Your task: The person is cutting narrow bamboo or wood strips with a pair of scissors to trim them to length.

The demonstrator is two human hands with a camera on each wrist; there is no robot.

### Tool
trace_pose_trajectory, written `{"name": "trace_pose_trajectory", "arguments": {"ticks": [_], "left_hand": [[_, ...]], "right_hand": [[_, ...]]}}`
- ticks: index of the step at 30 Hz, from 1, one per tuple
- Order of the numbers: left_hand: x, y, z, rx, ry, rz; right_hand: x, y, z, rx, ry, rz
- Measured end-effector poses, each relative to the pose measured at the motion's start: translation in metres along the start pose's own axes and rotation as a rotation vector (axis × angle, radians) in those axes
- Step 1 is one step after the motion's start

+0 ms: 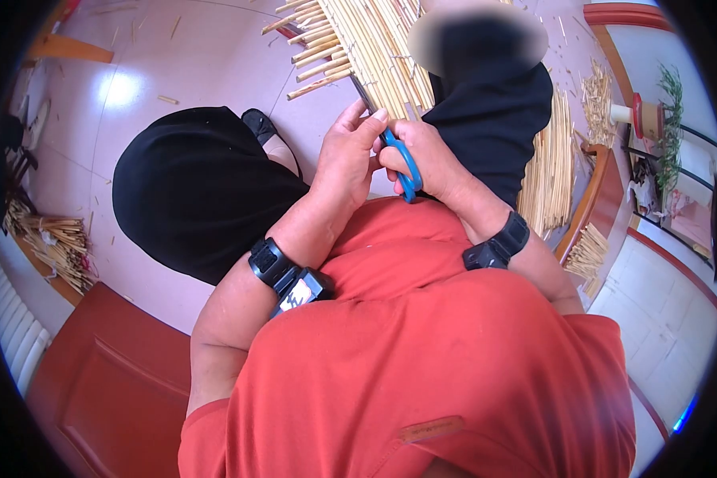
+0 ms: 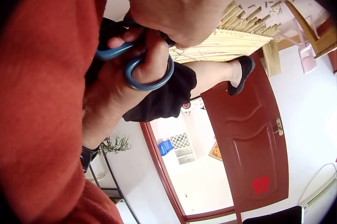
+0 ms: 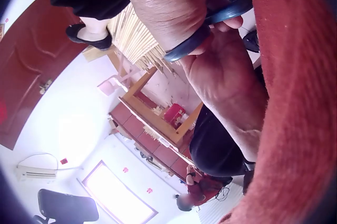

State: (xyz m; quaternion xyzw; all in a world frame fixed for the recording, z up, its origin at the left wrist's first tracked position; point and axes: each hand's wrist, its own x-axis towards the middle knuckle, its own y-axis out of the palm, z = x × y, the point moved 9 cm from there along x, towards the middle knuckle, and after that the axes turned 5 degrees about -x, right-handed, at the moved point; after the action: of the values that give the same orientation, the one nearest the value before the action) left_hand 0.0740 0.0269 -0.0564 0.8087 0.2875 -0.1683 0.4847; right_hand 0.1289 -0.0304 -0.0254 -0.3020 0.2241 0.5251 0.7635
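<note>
Hands together at the near end of a pale stick mat (image 1: 378, 60): the right hand (image 1: 432, 158) grips blue-handled scissors (image 1: 411, 166) through the loops, while the left hand (image 1: 342, 163) lies close against them; whether it pinches anything cannot be told. Scissors slant forward and leftward from the right palm, dark blades passing by the left fingers toward the mat's near-left edge. Ahead of both hands, the mat's long sticks run away from the body, leaning slightly left, with uneven ends jutting leftward. Left fingertips reach farther forward along it.
</note>
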Motion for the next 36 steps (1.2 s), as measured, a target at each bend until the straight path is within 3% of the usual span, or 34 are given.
{"name": "trace_pose_trajectory", "arguments": {"ticks": [9, 13, 16, 18, 20, 23, 36], "left_hand": [[0.002, -0.003, 0.002, 0.06, -0.021, -0.015], [-0.004, 0.009, -0.001, 0.102, -0.039, 0.015], [-0.011, 0.01, 0.001, 0.244, -0.097, -0.064], [-0.018, 0.011, 0.019, 0.201, -0.325, -0.018], [-0.025, 0.017, 0.014, 0.218, -0.294, 0.004], [-0.025, 0.019, 0.012, 0.254, -0.276, 0.026], [-0.025, 0.006, 0.017, 0.263, -0.267, -0.036]], "right_hand": [[-0.006, -0.001, -0.001, -0.013, 0.022, -0.013], [-0.001, -0.005, -0.002, 0.022, 0.057, 0.077], [0.001, -0.004, -0.001, 0.08, 0.066, 0.141], [0.008, 0.001, -0.011, 0.086, 0.048, 0.142], [0.011, 0.002, -0.017, 0.082, 0.03, 0.127], [0.007, -0.003, 0.004, -0.025, -0.202, 0.036], [0.004, 0.002, -0.006, 0.048, -0.11, -0.021]]}}
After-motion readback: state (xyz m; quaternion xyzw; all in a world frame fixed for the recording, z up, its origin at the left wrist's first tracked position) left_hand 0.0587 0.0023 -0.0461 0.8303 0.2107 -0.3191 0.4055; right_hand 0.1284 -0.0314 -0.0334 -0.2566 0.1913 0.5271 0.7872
